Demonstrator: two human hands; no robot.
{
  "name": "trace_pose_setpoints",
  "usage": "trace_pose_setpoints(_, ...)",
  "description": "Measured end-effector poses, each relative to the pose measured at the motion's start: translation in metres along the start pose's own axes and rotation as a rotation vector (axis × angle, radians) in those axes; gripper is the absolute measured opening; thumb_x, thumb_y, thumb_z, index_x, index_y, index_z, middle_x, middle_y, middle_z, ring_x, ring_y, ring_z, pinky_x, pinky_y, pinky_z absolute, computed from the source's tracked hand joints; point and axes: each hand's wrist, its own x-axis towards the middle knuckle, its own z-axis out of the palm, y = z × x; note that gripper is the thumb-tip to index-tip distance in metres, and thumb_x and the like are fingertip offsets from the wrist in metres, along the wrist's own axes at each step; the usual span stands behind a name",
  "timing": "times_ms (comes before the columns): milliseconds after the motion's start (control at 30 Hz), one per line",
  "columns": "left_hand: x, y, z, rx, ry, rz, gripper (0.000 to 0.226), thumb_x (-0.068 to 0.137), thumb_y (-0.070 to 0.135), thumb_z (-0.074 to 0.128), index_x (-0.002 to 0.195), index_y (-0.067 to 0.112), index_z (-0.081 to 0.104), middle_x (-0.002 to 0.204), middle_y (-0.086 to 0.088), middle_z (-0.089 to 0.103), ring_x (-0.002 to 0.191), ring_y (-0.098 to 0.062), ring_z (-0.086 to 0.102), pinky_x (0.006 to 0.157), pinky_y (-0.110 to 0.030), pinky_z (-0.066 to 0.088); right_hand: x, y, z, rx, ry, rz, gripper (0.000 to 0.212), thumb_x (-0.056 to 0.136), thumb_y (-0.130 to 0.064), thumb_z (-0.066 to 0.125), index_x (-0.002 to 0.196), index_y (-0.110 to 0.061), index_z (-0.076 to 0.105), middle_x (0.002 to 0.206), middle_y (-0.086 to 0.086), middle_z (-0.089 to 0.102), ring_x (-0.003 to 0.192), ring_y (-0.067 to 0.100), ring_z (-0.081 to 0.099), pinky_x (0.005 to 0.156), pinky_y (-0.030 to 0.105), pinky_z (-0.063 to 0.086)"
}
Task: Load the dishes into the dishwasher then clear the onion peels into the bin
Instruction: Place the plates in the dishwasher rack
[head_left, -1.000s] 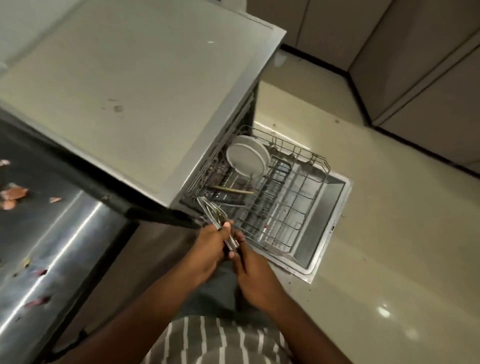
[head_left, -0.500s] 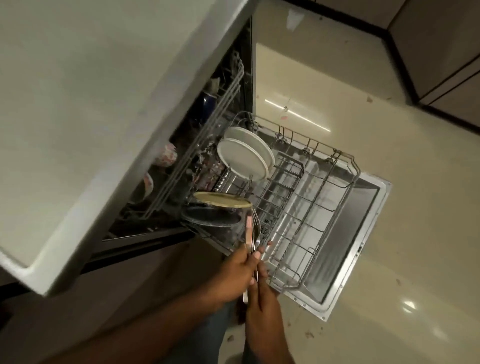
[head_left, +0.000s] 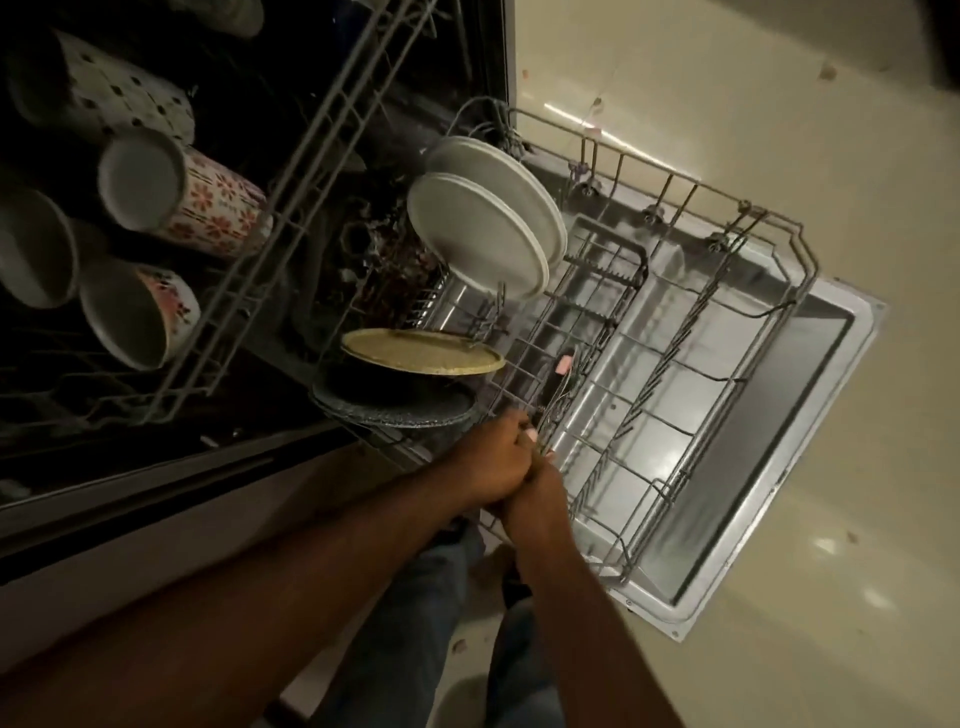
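Note:
The dishwasher stands open with its lower wire rack (head_left: 787, 291) pulled out over the lowered door (head_left: 810, 415). My left hand (head_left: 491, 460) and my right hand (head_left: 537, 499) are pressed together at the rack's near edge. Both grip a bunch of metal cutlery (head_left: 558, 397) with one pink-tipped piece, which points down into the rack's narrow cutlery section. Two white plates (head_left: 478, 239) stand upright in the rack. A yellow plate (head_left: 421, 352) and a dark speckled plate (head_left: 395, 408) stand just left of my hands. No onion peels or bin are in view.
The upper rack (head_left: 291, 218) is partly out and holds several patterned mugs (head_left: 182, 200) lying on their sides. The right half of the lower rack holds nothing. Cream floor tiles (head_left: 727, 78) lie beyond the door. My jeans-clad legs are below my arms.
My view has dropped closer to the dishwasher and the counter has left the frame. Both hands have moved forward and down, bringing the cutlery from above the rack's edge into the rack.

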Motion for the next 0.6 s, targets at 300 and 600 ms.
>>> trace_pose_setpoints(300,0.013,-0.052,-0.002,-0.090,0.074,0.028,0.034,0.110,0.028,0.046,0.142,0.023,0.057,0.128,-0.001,0.068,0.109,-0.015,0.065,0.089,-0.033,0.053,0.093,-0.009,0.018,0.007,0.144,0.130,0.017,0.108,-0.024,0.053,0.107,-0.009,0.062,0.096,0.008,0.071,0.080,0.018,0.070,0.057,0.024,0.052)
trace_pose_setpoints(600,0.012,-0.075,-0.004,-0.127,0.025,-0.025,0.029,0.109,0.027,0.049,0.133,0.023,0.065,0.125,0.001,0.070,0.115,-0.015,0.065,0.102,-0.044,0.052,0.120,-0.022,0.033,-0.137,0.150,0.125,0.021,0.104,-0.030,0.061,0.108,-0.009,0.067,0.095,0.006,0.070,0.078,0.019,0.068,0.070,0.038,0.059)
